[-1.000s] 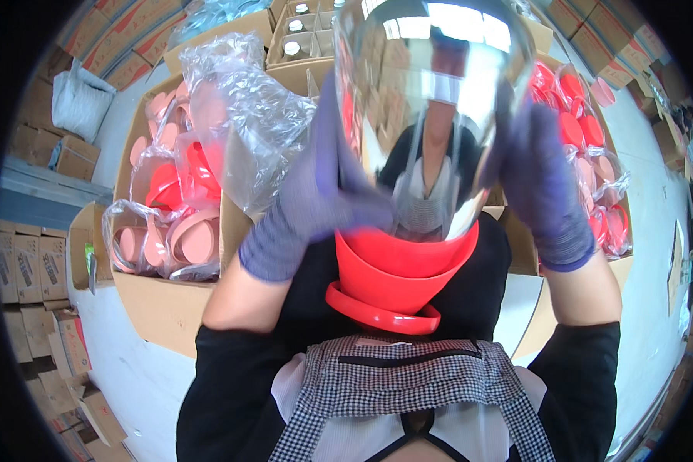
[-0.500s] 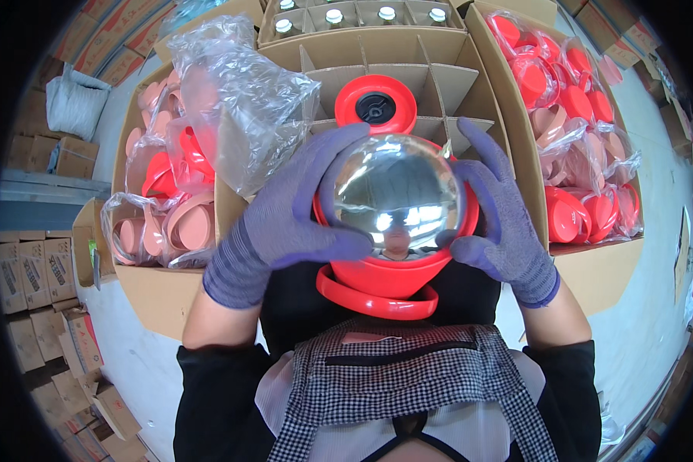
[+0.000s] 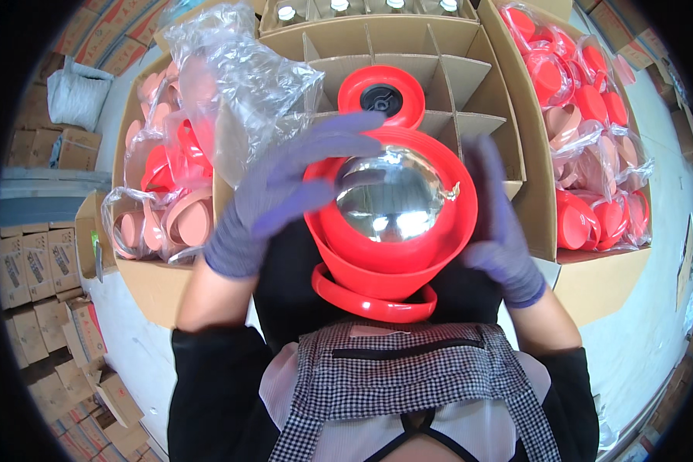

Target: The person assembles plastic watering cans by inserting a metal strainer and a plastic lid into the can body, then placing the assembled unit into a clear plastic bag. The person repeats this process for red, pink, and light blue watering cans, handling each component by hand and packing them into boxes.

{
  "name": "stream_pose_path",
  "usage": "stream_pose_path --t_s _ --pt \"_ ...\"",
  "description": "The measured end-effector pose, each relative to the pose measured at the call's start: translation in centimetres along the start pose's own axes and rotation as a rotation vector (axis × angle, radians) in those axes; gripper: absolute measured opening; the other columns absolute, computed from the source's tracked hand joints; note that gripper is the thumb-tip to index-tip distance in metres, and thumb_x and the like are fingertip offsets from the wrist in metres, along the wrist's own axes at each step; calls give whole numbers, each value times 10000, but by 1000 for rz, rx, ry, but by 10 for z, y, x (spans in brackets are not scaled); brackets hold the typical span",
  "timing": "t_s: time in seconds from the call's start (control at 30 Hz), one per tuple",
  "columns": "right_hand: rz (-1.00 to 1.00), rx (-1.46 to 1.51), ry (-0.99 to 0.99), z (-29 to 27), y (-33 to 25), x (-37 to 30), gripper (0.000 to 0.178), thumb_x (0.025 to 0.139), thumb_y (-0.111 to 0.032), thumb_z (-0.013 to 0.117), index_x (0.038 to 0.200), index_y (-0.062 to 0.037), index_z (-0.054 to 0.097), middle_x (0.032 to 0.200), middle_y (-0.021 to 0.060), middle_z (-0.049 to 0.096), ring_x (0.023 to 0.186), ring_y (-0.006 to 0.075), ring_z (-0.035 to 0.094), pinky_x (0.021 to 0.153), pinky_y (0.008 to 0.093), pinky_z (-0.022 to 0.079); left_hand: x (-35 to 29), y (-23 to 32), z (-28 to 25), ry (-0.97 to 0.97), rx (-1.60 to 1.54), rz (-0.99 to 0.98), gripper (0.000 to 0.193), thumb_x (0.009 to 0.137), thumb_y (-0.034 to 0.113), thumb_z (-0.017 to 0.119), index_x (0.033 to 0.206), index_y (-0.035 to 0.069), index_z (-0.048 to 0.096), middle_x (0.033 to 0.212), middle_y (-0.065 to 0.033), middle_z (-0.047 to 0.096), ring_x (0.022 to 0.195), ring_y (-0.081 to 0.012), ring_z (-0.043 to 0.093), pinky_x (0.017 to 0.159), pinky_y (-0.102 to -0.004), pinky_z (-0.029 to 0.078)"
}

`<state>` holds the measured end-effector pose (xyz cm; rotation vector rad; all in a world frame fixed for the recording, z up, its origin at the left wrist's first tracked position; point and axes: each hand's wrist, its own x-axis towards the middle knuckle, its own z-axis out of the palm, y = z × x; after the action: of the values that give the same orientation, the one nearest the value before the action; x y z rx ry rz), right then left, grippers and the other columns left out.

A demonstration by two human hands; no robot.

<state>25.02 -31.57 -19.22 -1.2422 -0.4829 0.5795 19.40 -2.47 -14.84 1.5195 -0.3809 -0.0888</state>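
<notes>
Silver liner (image 3: pixel 389 199) points dome-up in red casing (image 3: pixel 383 283), long axis roughly upright.

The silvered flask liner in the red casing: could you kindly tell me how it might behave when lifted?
The silvered flask liner is probably slippery, as its surface looks smooth. Its mirror finish suggests glass, so it may be fragile. Its domed end would likely rock or roll outside the red casing.

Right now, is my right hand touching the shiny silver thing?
Apart. The head view shows the right hand outside the red container, whose rim lies between it and the shiny silver thing.
</notes>
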Motion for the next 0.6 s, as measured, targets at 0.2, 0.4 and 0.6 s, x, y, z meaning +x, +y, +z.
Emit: stream_pose_path --t_s 0.2,0.4,0.6 --pt "-96 74 -16 55 -18 16 1451 587 -558 956 1637 -45 96 1616 160 353 1477 307 394 1225 459 320 -31 -10 34 541 286 117 571 1005 454 491 1225 -52 639 1331 -206 601 1256 -312 574 1096 -400 424" --pt "-74 68 -49 68 -55 17 1198 733 -478 859 1621 -31 192 1560 173 428 1432 294 456 1188 439 383 -36 44 21 483 273 43 306 956 128 611 1233 5 650 1189 -153 667 1116 -261 642 989 -338 503" --pt "57 30 -27 39 -41 55 847 885 -401 727 1560 -31 373 1497 152 517 1393 256 502 1163 395 397 -14 94 -16 -12 652 -47 631 714 218 870 1286 32 678 1266 -117 659 1186 -255 615 1039 -381 481"
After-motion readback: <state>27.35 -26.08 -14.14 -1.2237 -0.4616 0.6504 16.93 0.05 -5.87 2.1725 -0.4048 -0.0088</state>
